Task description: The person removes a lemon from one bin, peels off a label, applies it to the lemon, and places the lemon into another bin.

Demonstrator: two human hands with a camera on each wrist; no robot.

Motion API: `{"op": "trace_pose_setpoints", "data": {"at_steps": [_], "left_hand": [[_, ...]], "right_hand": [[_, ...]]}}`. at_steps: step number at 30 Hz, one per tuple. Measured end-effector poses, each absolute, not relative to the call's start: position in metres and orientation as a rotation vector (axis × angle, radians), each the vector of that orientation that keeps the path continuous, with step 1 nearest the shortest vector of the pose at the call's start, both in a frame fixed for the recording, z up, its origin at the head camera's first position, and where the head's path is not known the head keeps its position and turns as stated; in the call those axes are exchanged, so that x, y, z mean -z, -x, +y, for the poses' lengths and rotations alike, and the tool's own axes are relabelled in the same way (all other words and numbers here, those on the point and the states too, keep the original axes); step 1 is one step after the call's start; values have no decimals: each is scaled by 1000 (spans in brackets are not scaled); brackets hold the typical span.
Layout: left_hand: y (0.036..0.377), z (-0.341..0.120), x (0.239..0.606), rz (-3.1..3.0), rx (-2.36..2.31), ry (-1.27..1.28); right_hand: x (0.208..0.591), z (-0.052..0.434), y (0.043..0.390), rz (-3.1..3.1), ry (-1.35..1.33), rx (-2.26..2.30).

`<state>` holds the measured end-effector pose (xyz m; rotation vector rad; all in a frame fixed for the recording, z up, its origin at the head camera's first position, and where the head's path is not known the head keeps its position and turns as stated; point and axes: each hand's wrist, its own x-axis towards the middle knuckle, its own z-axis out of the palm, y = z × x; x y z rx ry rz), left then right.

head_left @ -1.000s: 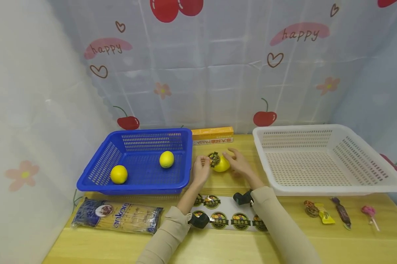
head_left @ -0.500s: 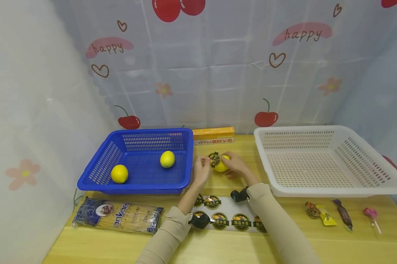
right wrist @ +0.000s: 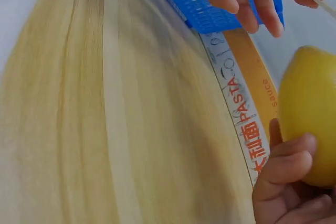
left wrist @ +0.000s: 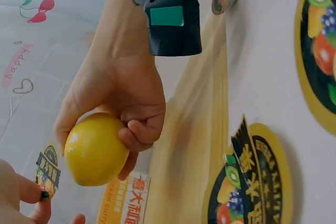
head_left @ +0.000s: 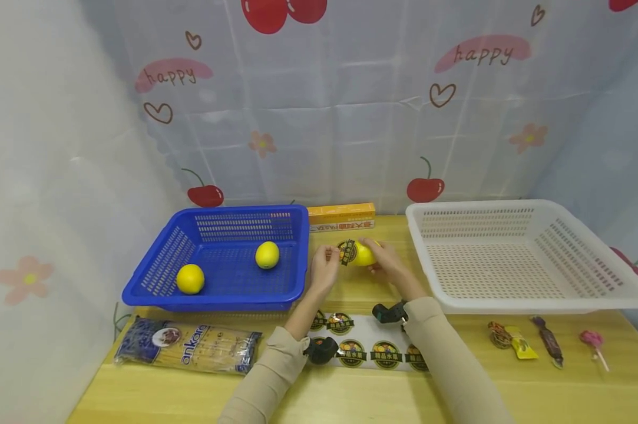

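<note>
The lemon (head_left: 366, 254) looks smooth and waxy, its skin softly glossy. At nine o'clock from it, the fruit sticker (head_left: 346, 252) is thin and printed; farther out, the blue basket (head_left: 218, 300) is perforated plastic with a satin sheen. At three o'clock, the white basket (head_left: 541, 304) is perforated plastic too. The pasta box (head_left: 341, 211) at eleven o'clock resembles smooth printed cardboard. At six, the sticker sheet (head_left: 369, 331) carries glossy labels; at eight, the spaghetti packet (head_left: 188, 347) is crinkled, shiny film. The table (head_left: 350, 403) is smooth, grained wood. The sleeves (head_left: 268, 377) are matt cloth. At twelve, the curtain (head_left: 319, 153) is thin, creased, faintly shiny sheeting.
</note>
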<state>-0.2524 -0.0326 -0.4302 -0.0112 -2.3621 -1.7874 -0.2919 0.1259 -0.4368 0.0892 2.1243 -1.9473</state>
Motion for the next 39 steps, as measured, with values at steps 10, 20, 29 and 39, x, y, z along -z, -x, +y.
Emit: {"op": "trace_pose_setpoints", "data": {"at_steps": [10, 20, 29, 39], "left_hand": [[254, -30, 417, -2382, 1758, 88], [257, -27, 407, -2500, 1629, 162], [263, -27, 399, -2612, 1289, 520], [261, -23, 400, -2726, 1137, 494]], "right_hand": [[436, 124, 284, 2039, -221, 2103], [431, 122, 283, 1916, -236, 2163], [431, 123, 284, 2161, -118, 2011], [430, 125, 279, 2165, 55, 1996]]}}
